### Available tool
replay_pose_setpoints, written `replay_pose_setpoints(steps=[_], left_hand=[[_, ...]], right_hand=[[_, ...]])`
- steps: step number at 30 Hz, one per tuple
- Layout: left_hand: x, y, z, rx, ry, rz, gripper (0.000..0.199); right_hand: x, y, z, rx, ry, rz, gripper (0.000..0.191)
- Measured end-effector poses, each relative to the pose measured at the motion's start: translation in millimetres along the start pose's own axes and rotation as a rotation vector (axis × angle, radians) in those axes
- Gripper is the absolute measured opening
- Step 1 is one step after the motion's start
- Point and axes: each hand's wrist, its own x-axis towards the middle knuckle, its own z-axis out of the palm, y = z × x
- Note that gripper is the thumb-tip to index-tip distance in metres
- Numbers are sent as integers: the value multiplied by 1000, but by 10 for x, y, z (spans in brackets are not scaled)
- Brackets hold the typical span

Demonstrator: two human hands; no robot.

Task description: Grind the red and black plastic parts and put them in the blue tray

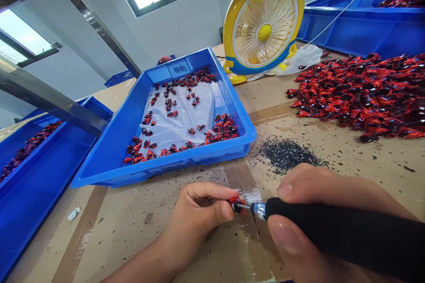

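Observation:
Between the thumb and fingers of my left hand (202,210) is a small red-and-black plastic part (235,204), its dark end turned to the right. My right hand (308,212) grips a thick black-handled tool (318,230) with a silver collar and a thin metal bit. The bit's tip meets the dark end of the part; how deep it goes I cannot tell. Beyond my hands stands a blue tray (159,166), lined partly with a white sheet, with many similar parts scattered in it.
A big heap of red-and-black parts (361,93) lies on the right. Black shavings (288,154) are piled before my right hand. A yellow fan (264,33) stands behind the tray. More blue bins (348,31) are at the right, others (63,159) at the left beside a metal post (49,97).

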Motion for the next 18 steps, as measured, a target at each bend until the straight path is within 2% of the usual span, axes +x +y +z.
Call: replay_pose_setpoints(steps=[5,11,18], left_hand=[[-3,0,-3,10,-11,-21,19],[8,5,-20,44,17,-32,21],[-5,6,-16,69,52,-25,22]], right_hand=[[-3,-8,6,-18,31,36,15],[36,-13,-8,-34,-30,-8,16],[48,-44,78,62,73,118,25]])
